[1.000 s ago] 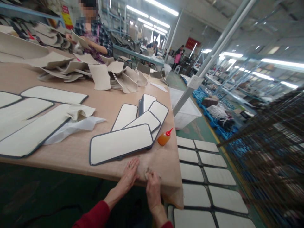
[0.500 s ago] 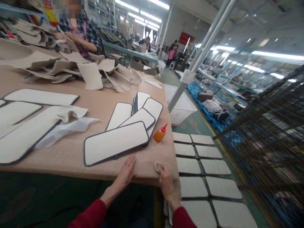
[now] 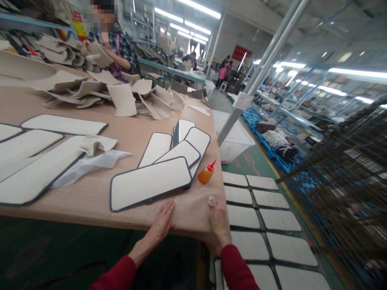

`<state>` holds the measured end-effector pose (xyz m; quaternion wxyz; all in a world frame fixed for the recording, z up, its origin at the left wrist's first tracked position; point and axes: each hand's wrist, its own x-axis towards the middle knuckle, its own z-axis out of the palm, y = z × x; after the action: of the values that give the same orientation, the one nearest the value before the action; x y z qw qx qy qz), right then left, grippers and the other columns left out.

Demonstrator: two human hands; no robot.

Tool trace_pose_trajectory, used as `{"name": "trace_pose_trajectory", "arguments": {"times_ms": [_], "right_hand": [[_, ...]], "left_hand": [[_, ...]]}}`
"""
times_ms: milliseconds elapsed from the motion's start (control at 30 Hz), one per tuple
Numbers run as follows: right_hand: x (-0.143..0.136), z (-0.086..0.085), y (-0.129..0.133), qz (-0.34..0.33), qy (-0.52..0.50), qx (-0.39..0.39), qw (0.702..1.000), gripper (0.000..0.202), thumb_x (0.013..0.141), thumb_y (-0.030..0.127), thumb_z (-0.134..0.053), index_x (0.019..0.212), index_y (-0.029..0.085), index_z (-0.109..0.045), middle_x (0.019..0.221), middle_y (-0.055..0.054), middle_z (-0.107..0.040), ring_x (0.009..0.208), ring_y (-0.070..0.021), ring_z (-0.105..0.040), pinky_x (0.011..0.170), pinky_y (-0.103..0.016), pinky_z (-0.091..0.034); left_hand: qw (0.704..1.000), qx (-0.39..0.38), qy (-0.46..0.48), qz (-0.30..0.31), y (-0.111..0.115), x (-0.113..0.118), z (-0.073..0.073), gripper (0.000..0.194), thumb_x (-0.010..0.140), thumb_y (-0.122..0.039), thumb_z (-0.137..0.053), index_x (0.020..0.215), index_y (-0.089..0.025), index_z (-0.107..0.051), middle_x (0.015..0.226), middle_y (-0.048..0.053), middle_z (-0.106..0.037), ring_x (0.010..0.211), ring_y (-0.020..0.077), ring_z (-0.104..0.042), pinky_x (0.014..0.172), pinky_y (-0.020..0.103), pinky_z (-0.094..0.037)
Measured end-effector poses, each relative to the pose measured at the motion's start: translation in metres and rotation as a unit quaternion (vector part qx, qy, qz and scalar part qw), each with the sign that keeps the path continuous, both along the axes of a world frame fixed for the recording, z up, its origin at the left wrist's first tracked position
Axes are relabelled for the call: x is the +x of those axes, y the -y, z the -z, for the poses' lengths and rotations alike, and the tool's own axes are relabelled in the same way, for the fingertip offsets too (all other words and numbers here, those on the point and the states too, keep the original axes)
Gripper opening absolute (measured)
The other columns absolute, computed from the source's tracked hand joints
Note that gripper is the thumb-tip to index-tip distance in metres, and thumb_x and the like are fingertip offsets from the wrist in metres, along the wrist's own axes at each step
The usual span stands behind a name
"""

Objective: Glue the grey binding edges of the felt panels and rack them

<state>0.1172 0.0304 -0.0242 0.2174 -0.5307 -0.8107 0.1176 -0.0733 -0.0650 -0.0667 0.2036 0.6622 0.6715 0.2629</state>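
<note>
My left hand (image 3: pixel 164 217) lies flat on the brown table covering (image 3: pixel 187 219) near the front edge, fingers stretched out, a ring on one finger. Closed around a small crumpled whitish cloth (image 3: pixel 211 201), my right hand (image 3: pixel 219 219) presses on the covering by the right corner. Just beyond my hands sits an overlapping pile of cream panels with dark edging; the nearest panel (image 3: pixel 151 183) lies slantwise on top. A squeeze bottle (image 3: pixel 206 174) with orange liquid and a red nozzle stands right of the pile.
More edged panels (image 3: pixel 45 169) and a thin white sheet (image 3: pixel 90 169) lie left. Beige curved pieces (image 3: pixel 122 100) are heaped at the back, where a co-worker (image 3: pixel 113 52) handles one. Right of the table are panels in rows (image 3: pixel 273 213), a metal post (image 3: pixel 242 100) and a white bin (image 3: pixel 234 141).
My right hand has moved right with the cloth, toward the table's right edge. My left hand stays flat in about the same place. The view has shifted slightly.
</note>
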Motion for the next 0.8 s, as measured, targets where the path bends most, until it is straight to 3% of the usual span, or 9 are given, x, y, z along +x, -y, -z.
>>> {"name": "trace_pose_trajectory", "arguments": {"times_ms": [167, 267, 333, 467, 533, 700, 800], "right_hand": [[0.007, 0.005, -0.026, -0.089, 0.015, -0.019, 0.996, 0.016, 0.088, 0.031, -0.053, 0.088, 0.016, -0.060, 0.086, -0.001, -0.061, 0.080, -0.0143, -0.059, 0.073, -0.034, -0.050], [0.007, -0.001, -0.041, -0.079, 0.006, -0.009, 0.997, 0.017, 0.088, 0.031, -0.053, 0.088, 0.015, -0.059, 0.085, -0.001, -0.060, 0.078, -0.0145, -0.058, 0.073, -0.034, -0.049], [-0.012, 0.000, -0.034, -0.080, -0.004, -0.001, 0.997, 0.018, 0.088, 0.031, -0.052, 0.089, 0.015, -0.059, 0.087, -0.002, -0.060, 0.079, -0.0149, -0.058, 0.074, -0.035, -0.049], [-0.052, 0.013, -0.005, -0.159, -0.020, -0.007, 0.987, 0.018, 0.086, 0.033, -0.054, 0.083, 0.016, -0.060, 0.084, 0.000, -0.061, 0.078, -0.0137, -0.057, 0.073, -0.032, -0.048], [-0.037, 0.013, -0.017, -0.145, -0.026, -0.001, 0.989, 0.018, 0.087, 0.033, -0.054, 0.083, 0.016, -0.060, 0.083, 0.000, -0.060, 0.079, -0.0140, -0.057, 0.073, -0.033, -0.048], [0.052, -0.001, -0.091, 0.015, -0.041, 0.047, 0.998, 0.022, 0.088, 0.036, -0.049, 0.087, 0.016, -0.059, 0.086, -0.002, -0.059, 0.078, -0.0152, -0.056, 0.075, -0.036, -0.046], [0.065, 0.007, -0.077, 0.018, -0.054, 0.067, 0.996, 0.025, 0.088, 0.026, -0.040, 0.097, 0.017, -0.063, 0.097, -0.010, -0.062, 0.090, -0.0204, -0.056, 0.081, -0.039, -0.043]], "left_hand": [[1.000, -0.006, 0.013, 0.001, 0.001, 0.001, -0.010, 0.067, 0.074, -0.010, -0.047, 0.140, -0.012, -0.035, 0.145, 0.019, -0.034, 0.136, 0.0282, -0.026, 0.109, 0.053, -0.021], [1.000, -0.011, 0.020, -0.005, 0.001, 0.001, -0.013, 0.067, 0.072, -0.009, -0.048, 0.139, -0.012, -0.037, 0.145, 0.019, -0.034, 0.136, 0.0288, -0.027, 0.108, 0.054, -0.022], [1.000, -0.010, 0.019, -0.006, 0.002, 0.001, -0.010, 0.067, 0.072, -0.008, -0.048, 0.138, -0.012, -0.039, 0.144, 0.019, -0.035, 0.136, 0.0291, -0.027, 0.108, 0.054, -0.023], [1.000, 0.010, 0.006, -0.006, 0.004, 0.000, 0.002, 0.065, 0.071, -0.007, -0.049, 0.135, -0.009, -0.041, 0.143, 0.020, -0.037, 0.135, 0.0281, -0.028, 0.110, 0.051, -0.023], [1.000, 0.018, 0.004, -0.001, 0.005, 0.000, 0.005, 0.063, 0.073, -0.007, -0.049, 0.135, -0.009, -0.041, 0.144, 0.020, -0.036, 0.136, 0.0273, -0.027, 0.110, 0.050, -0.022], [1.000, 0.009, 0.004, -0.004, 0.005, 0.001, -0.002, 0.054, 0.077, -0.008, -0.045, 0.130, -0.013, -0.048, 0.146, 0.018, -0.033, 0.137, 0.0268, -0.025, 0.108, 0.054, -0.021], [1.000, -0.011, 0.013, -0.011, 0.003, 0.003, -0.012, 0.046, 0.082, -0.012, -0.041, 0.126, -0.016, -0.054, 0.146, 0.015, -0.034, 0.136, 0.0261, -0.027, 0.108, 0.052, -0.021]]}}
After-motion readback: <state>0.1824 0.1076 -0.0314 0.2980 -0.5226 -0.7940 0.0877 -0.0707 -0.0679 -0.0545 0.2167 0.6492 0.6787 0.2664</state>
